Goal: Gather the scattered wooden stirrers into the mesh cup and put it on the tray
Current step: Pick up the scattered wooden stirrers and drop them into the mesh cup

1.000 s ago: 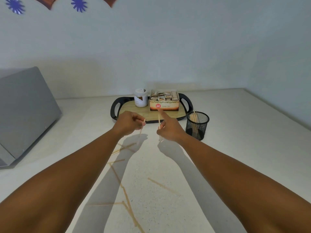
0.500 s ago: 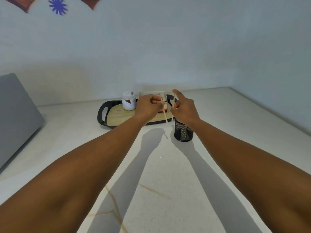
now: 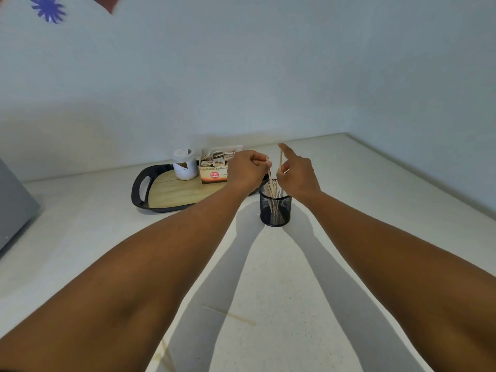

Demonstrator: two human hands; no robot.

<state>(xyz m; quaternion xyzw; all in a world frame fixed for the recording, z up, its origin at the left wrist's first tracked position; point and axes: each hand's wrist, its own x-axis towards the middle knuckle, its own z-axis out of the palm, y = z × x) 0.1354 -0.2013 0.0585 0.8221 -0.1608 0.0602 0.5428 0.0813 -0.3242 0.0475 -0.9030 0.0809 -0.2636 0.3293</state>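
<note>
Both hands shifted from in front of the tray (image 3: 142, 196) to right above the mesh cup (image 3: 274, 208), which stands on the desk just right of the tray.

Step tip: aim ends into cup mouth, release low.

Left hand (image 3: 248, 170) grip: curled, pinching a stirrer (image 3: 269, 175) w/ tip inside cup. Right hand (image 3: 296, 173) grip: pinching an upright stirrer (image 3: 280, 158), index finger out.

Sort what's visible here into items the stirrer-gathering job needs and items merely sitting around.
Job items: mesh cup on the counter; stirrer pinched by the right hand; stirrer held by the left hand over the cup; stray stirrers on the near counter; tray.

Bystanders: white jar, sachet box, grey object, wall decoration.
</note>
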